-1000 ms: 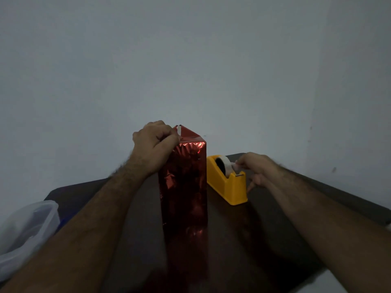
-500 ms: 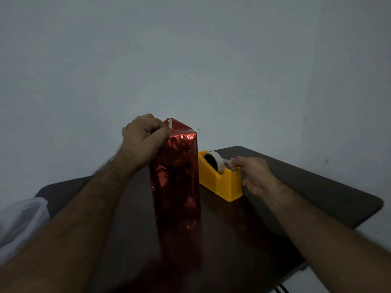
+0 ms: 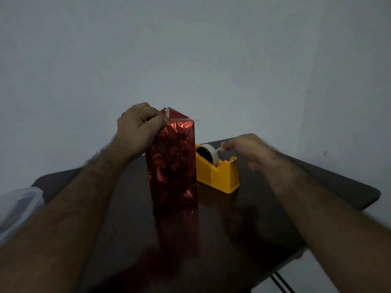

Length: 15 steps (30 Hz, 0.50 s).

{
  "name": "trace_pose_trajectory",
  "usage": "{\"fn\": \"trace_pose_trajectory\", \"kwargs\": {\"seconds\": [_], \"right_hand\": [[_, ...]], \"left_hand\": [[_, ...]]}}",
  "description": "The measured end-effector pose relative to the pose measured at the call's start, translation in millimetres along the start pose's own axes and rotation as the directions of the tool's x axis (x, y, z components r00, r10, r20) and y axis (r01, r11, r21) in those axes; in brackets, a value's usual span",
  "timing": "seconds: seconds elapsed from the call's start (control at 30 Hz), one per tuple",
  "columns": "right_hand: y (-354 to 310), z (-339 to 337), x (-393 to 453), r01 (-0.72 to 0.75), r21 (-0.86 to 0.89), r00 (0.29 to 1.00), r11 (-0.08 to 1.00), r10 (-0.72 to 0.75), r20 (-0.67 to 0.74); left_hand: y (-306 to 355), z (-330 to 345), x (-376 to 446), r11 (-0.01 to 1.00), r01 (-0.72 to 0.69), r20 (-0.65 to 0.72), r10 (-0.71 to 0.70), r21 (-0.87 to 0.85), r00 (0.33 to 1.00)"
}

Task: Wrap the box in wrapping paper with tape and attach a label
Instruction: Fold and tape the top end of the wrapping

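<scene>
Box (image 3: 173,163) stands upright, my left hand (image 3: 139,127) gripping its top fold; right hand (image 3: 247,150) pinches tape (image 3: 219,148) (tear it downward across the dispenser (image 3: 220,176) cutter).

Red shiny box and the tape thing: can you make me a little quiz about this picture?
1. True or false: the red wrapped box lies flat on the table.
2. Which hand pinches the tape end: A left, B right?
3. What colour is the tape dispenser?

Key: 1 false, it stands upright. 2 B, the right hand; the left hand holds the box's top fold. 3 yellow.
</scene>
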State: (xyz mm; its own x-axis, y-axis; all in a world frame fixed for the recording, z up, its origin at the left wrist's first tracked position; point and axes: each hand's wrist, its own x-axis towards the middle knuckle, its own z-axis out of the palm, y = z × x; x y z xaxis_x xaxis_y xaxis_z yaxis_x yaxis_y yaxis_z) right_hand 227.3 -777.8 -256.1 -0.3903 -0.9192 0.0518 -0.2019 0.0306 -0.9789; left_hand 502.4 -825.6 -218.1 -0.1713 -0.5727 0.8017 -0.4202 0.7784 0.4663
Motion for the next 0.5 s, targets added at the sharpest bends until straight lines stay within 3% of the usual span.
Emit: {"fn": "trace_pose_trajectory", "kwargs": {"seconds": [0.1,0.2,0.3,0.5], "right_hand": [[-9.4,-6.4,5.4,-0.181,-0.128,0.981,0.975,0.188,0.046],[-1.6,-9.3,5.0,-0.274,-0.038,0.950,0.961,0.277,0.144],[7.9,-10.3,2.0,-0.303,0.105,0.934,0.947,0.273,0.232],[16.3,-15.2,-3.2,-0.279,0.364,0.952,0.889,0.206,0.226]], "left_hand": [[-0.8,-0.3,0.6,0.999,0.021,0.007,-0.020,-0.027,1.000],[1.2,-1.5,0.1,0.999,0.024,0.018,-0.024,-0.024,1.000],[3.6,-1.9,-0.4,0.999,0.029,0.016,-0.029,-0.018,0.999],[1.5,-2.1,0.8,0.998,0.057,0.021,-0.057,-0.029,0.998]]}}
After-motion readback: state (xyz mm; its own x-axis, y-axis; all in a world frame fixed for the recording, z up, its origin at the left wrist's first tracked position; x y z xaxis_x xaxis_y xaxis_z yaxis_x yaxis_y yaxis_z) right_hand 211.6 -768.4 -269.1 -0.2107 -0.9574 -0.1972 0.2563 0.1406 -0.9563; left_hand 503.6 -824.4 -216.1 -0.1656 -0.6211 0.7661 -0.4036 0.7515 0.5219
